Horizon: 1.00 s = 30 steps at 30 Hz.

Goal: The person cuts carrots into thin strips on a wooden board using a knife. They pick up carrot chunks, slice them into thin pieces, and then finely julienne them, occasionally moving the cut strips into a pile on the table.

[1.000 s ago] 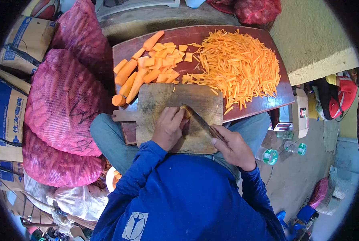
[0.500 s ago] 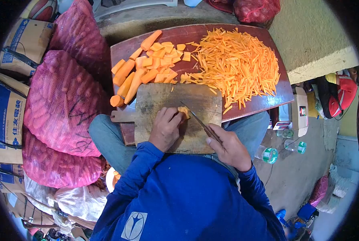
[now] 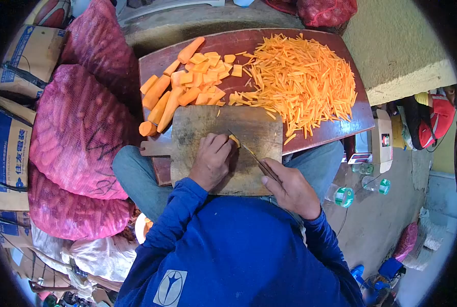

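Nearest to the body, the right hand [image 3: 291, 185] is wrapping its fingers around the handle of a knife [image 3: 251, 152], so this grip is clamped on it. The knife is slanting away from this hand, forward and to the left, with its tip lying farthest off. The left hand [image 3: 211, 161] is resting with bent fingers over the wooden board [image 3: 197, 123], and it is pinning a small carrot piece [image 3: 234, 138] at its fingertips; the fingers are hiding a part of it, so I cannot tell its full length. This carrot piece is lying just to the right of the left fingertips, beside the front part of the blade. Thus the left hand is sitting nearer to it, while the right hand is holding the other end of the knife. The visible part of the piece is slanting roughly along the blade, but whether the edge is touching it, I cannot tell. Beyond the board, peeled carrots [image 3: 171, 107] and carrot chunks [image 3: 202, 77] are lying on the left part of the table [image 3: 360, 117], and a heap of carrot strips [image 3: 310, 84] is covering much of its right part. Behind the table, a red mesh bag [image 3: 326, 13] is sitting.
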### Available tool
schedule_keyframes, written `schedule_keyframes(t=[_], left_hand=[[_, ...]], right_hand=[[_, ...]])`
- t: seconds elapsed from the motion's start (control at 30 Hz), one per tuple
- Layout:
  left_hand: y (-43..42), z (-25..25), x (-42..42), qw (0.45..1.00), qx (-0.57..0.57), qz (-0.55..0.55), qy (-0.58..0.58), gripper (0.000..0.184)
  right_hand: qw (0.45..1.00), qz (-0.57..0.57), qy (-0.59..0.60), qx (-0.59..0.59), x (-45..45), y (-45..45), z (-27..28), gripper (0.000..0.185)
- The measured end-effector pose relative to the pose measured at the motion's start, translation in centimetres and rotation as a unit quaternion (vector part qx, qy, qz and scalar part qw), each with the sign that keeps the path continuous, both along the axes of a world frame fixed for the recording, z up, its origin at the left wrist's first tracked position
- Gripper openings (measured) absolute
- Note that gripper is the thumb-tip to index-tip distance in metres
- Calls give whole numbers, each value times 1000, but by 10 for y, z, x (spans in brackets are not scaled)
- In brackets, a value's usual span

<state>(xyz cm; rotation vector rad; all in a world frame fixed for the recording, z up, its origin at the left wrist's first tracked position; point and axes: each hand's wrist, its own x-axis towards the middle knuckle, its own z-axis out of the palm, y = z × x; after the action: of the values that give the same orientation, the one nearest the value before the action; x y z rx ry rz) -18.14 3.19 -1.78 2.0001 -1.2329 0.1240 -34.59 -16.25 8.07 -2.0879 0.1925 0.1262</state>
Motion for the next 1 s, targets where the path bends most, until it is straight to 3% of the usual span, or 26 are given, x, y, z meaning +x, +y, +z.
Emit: schedule_keyframes(t=[0.27,0.43,0.6,0.7,1.0], left_hand=[[3,-1,2,996,41,-12,-75,33],[0,1,1,999,17,-3,-50,33],[6,0,0,998,48,-1,-51,33],[7,3,1,999,45,-3,-29,32],[6,-3,0,999,11,14,-48,33]], right_hand=[[1000,-2,6,-20,-2,13,-4,42],[999,2,-7,-31,-7,15,-2,39],[998,8,64,-11,25,15,-3,37],[999,5,-9,-32,18,16,-8,33],[999,2,-18,-34,22,22,-10,34]])
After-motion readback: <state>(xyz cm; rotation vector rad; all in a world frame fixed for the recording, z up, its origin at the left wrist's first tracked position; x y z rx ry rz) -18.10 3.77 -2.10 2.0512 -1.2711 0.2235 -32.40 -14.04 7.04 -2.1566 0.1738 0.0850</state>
